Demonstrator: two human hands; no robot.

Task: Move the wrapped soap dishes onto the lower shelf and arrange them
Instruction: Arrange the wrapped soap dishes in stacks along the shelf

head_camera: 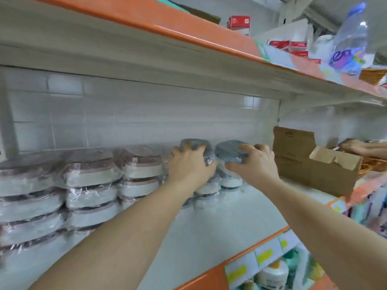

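Left hand (189, 164): grip curled over the top of a grey wrapped dish (193, 146); the fingers cover much of its lid.
Right hand (254, 162): grip pinching the front edge of a second grey dish (229, 150), thumb below and fingers on top.
Grey stacks: both dishes sit atop stacks on the white shelf (219, 225), side by side and just touching; the dishes below are mostly hidden behind the hands and forearms.
Brown-lidded stacks (90, 185): three columns to the left, blurred by plastic wrap; the leftmost is cut off at the edge.
Box (314, 164): cardboard, open, right of the grey stacks; its contents are hard to make out.
Another hand (356, 147): reaching into the box from the right, arm cut off.
Bottle (351, 36): clear, on the upper shelf, label smeared.
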